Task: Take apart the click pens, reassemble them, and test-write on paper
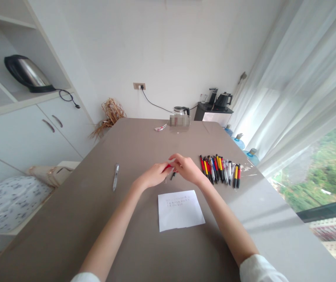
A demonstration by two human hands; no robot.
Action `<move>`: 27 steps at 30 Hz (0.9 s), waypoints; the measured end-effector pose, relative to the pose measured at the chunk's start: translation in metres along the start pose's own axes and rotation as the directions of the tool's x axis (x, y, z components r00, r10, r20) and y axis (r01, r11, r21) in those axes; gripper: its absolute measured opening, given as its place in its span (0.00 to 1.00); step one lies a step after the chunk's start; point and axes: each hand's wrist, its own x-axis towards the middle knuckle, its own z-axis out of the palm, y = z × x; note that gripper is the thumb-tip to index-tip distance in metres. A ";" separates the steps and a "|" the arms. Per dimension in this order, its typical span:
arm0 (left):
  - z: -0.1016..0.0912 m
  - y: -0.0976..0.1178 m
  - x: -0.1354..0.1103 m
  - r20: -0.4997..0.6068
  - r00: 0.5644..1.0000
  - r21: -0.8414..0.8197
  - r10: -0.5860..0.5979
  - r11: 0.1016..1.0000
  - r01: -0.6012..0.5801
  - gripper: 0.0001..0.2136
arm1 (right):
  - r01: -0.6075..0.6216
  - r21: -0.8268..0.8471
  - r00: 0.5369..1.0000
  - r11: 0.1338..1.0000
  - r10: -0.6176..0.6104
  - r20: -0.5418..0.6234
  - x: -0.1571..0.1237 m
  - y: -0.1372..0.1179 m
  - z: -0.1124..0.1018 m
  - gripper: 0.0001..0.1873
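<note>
Both my hands meet over the middle of the brown table (132, 141). My left hand (153, 175) and my right hand (186, 168) are both closed around a small red pen (168, 167), with a dark tip or part (173, 176) hanging just below them. A white sheet of paper (179, 210) with a few lines of writing lies just in front of my hands. To the right lies a row of several pens (220, 170) in red, yellow, black and white. A single clear pen (115, 176) lies apart on the left.
A glass kettle (182, 111) and a small wrapper (160, 127) sit at the table's far edge. A side stand with kettles (218, 102) is beyond. Shelves with a steel kettle (28, 74) are left, and a curtained window (302, 98) right.
</note>
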 end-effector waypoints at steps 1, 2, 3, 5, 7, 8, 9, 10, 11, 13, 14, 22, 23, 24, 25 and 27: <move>-0.001 -0.001 0.000 -0.023 1.000 -0.004 -0.017 1.000 0.017 0.16 | -0.012 0.036 1.000 0.999 0.013 -0.018 0.001 0.003 0.002 0.13; -0.003 -0.003 0.000 -0.050 0.998 -0.005 -0.036 0.999 0.036 0.16 | -0.027 0.056 0.999 0.998 0.029 -0.032 0.002 0.007 0.004 0.14; -0.004 -0.005 0.000 -0.077 0.995 -0.007 -0.057 0.998 0.056 0.16 | -0.046 0.049 0.998 0.998 0.048 -0.045 0.003 0.011 0.006 0.15; -0.007 -0.008 -0.001 -0.119 0.989 -0.031 -0.087 0.996 0.084 0.16 | -0.097 -0.046 0.994 0.994 0.095 -0.049 0.005 0.021 0.014 0.14; -0.010 -0.010 -0.001 -0.143 0.985 -0.095 -0.096 0.992 0.083 0.16 | -0.136 -0.221 0.990 0.966 0.138 -0.006 0.007 0.030 0.024 0.12; -0.010 -0.010 -0.001 -0.147 0.984 -0.136 -0.096 0.988 0.076 0.16 | -0.164 -0.296 0.983 0.941 0.179 0.025 0.007 0.033 0.030 0.12; -0.011 -0.010 -0.001 -0.148 0.985 -0.180 -0.093 0.981 0.066 0.16 | -0.187 -0.359 0.975 0.915 0.218 0.047 0.007 0.037 0.036 0.12; -0.011 -0.010 -0.001 -0.147 0.985 -0.224 -0.090 0.973 0.056 0.16 | -0.193 -0.405 0.969 0.894 0.239 0.066 0.007 0.039 0.042 0.12; -0.012 -0.009 0.000 -0.144 0.986 -0.263 -0.087 0.964 0.047 0.16 | -0.180 -0.436 0.967 0.882 0.239 0.084 0.007 0.042 0.048 0.12; -0.012 -0.008 0.000 -0.131 0.988 -0.331 -0.083 0.943 0.035 0.15 | -0.155 -0.471 0.972 0.869 0.219 0.085 0.005 0.045 0.058 0.12; -0.012 -0.007 0.000 -0.124 0.989 -0.362 -0.085 0.932 0.034 0.15 | -0.147 -0.477 0.975 0.867 0.208 0.078 0.005 0.047 0.061 0.12; -0.010 -0.010 0.004 -0.062 0.991 -0.587 -0.118 0.807 0.059 0.14 | -0.172 -0.455 0.974 0.874 0.220 0.053 0.005 0.051 0.067 0.11; -0.009 -0.011 0.004 -0.056 0.991 -0.595 -0.119 0.801 0.063 0.14 | -0.173 -0.455 0.974 0.874 0.220 0.052 0.005 0.051 0.067 0.11; -0.009 -0.011 0.004 -0.052 0.991 -0.599 -0.121 0.798 0.066 0.14 | -0.173 -0.455 0.974 0.873 0.219 0.050 0.005 0.051 0.067 0.11; -0.008 -0.012 0.004 -0.048 0.991 -0.600 -0.124 0.797 0.070 0.14 | -0.173 -0.455 0.975 0.874 0.218 0.048 0.005 0.051 0.067 0.11; -0.007 -0.014 0.005 -0.032 0.991 -0.598 -0.130 0.797 0.086 0.15 | -0.177 -0.453 0.974 0.874 0.222 0.048 0.004 0.051 0.068 0.10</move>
